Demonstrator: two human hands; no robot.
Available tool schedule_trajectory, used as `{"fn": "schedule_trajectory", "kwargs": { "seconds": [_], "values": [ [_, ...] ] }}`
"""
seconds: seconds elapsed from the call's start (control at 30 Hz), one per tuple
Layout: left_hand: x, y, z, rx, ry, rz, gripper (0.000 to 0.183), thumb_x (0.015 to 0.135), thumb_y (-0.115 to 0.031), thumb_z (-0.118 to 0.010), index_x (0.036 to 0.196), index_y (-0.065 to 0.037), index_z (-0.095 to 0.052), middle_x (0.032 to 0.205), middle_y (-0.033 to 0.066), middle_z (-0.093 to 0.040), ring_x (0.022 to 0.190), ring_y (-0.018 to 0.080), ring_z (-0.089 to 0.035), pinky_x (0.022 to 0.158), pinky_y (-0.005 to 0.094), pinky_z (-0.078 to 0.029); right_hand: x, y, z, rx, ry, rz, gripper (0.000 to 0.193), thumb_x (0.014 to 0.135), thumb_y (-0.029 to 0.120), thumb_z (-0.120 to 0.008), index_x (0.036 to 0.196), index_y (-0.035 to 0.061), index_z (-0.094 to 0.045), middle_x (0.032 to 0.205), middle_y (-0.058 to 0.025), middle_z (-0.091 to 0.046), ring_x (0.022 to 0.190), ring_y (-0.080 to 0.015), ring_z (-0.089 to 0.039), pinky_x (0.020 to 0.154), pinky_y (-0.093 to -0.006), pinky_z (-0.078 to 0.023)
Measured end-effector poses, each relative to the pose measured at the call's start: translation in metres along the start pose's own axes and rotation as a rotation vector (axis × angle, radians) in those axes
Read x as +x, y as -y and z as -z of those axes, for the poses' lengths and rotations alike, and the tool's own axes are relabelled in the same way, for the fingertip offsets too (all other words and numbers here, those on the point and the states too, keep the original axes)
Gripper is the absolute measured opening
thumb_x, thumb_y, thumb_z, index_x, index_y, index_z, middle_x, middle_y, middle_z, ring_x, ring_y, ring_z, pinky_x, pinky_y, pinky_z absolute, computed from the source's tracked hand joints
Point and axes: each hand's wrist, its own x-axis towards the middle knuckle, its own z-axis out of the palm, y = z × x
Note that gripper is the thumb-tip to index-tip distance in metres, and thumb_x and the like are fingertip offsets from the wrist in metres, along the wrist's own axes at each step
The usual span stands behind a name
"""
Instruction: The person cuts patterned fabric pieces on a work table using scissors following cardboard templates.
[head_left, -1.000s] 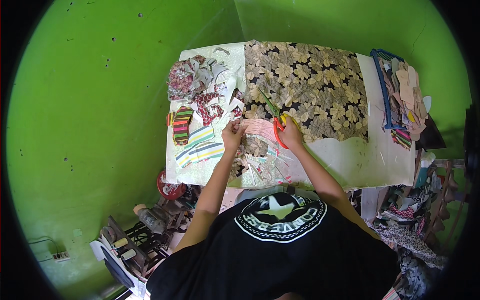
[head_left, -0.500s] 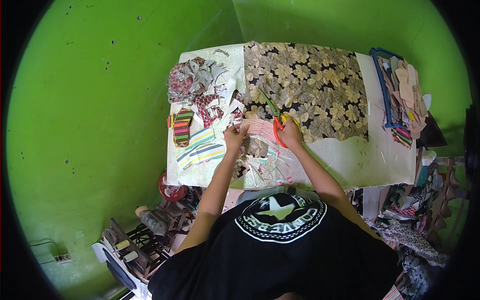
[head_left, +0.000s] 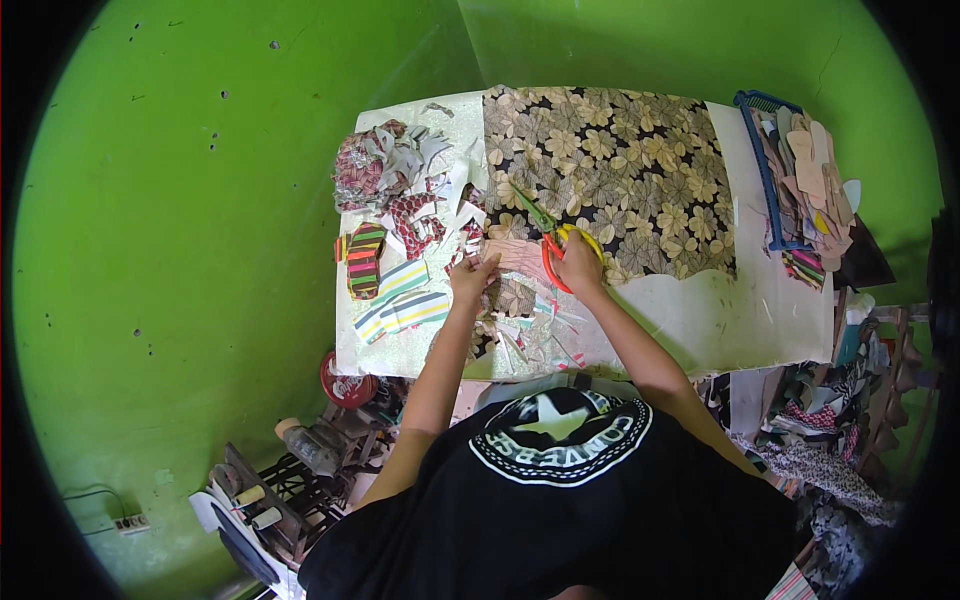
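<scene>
My right hand [head_left: 578, 266] is closed round the scissors [head_left: 541, 218], with one orange and one yellow handle and greenish blades angled up and left over the black-and-tan flowered fabric [head_left: 640, 170]. Between my hands, along that fabric's lower left edge, lies a pinkish, flat, elongated piece [head_left: 518, 256] with fine lines on it. My left hand [head_left: 470, 277] pinches its left end between thumb and fingers. Under and below it are a scrap of the same flowered cloth [head_left: 515, 297] and thin offcuts [head_left: 512, 345].
Left on the table [head_left: 700, 325] are a heap of scraps [head_left: 378, 165], a stack of striped cut pieces [head_left: 366, 260] and blue-yellow striped pieces [head_left: 408, 305]. A blue basket [head_left: 768, 180] of sole-shaped patterns [head_left: 812, 165] stands at right. Thread spools [head_left: 258, 505] sit on a machine lower left.
The whole view has shifted slightly. Both hands keep their holds, and the scissors lie at nearly the same angle, their tips slightly farther left.
</scene>
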Motion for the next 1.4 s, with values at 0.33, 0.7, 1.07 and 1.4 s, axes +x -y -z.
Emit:
{"fn": "schedule_trajectory", "kwargs": {
  "seconds": [0.33,0.7,1.07,1.4],
  "values": [
    [-0.001,0.000,-0.006,-0.008,-0.079,0.005,0.016,0.070,-0.008,-0.069,0.077,0.001,-0.058,0.069,0.0032,-0.058,0.055,0.0080,-0.054,0.048,0.0158,-0.045,0.001,0.015,-0.023,0.121,-0.040,0.104,0.037,0.067,0.023,-0.065,0.091,0.0030,-0.043,0.075,-0.0130,-0.057,0.069,-0.0309,-0.058,0.059,-0.0399,-0.043],
    [-0.021,-0.014,-0.022,-0.125,-0.028,0.136,0.012,0.074,-0.010,-0.064,0.073,-0.003,-0.055,0.071,0.0033,-0.059,0.060,0.0094,-0.054,0.057,0.0191,-0.044,0.007,0.015,-0.025,0.043,0.008,0.100,0.040,0.067,0.020,-0.065,0.096,0.0019,-0.045,0.078,-0.0155,-0.059,0.072,-0.0326,-0.059,0.061,-0.0404,-0.046],
    [-0.025,0.002,-0.039,-0.312,-0.074,0.045,0.001,0.073,-0.001,-0.057,0.072,-0.002,-0.056,0.064,0.0033,-0.056,0.051,0.0084,-0.049,0.047,0.0194,-0.038,0.007,0.016,-0.018,0.067,0.051,0.088,0.042,0.066,0.020,-0.067,0.097,0.0031,-0.044,0.079,-0.0141,-0.059,0.073,-0.0320,-0.059,0.062,-0.0395,-0.046],
    [-0.034,0.012,-0.059,-0.225,-0.209,-0.015,0.011,0.082,-0.010,-0.054,0.072,-0.004,-0.054,0.067,0.0014,-0.056,0.054,0.0063,-0.046,0.049,0.0186,-0.037,0.006,0.005,-0.023,0.114,-0.017,0.228,0.039,0.065,0.018,-0.066,0.092,0.0031,-0.043,0.077,-0.0125,-0.059,0.071,-0.0314,-0.058,0.061,-0.0382,-0.046]
  ]
}}
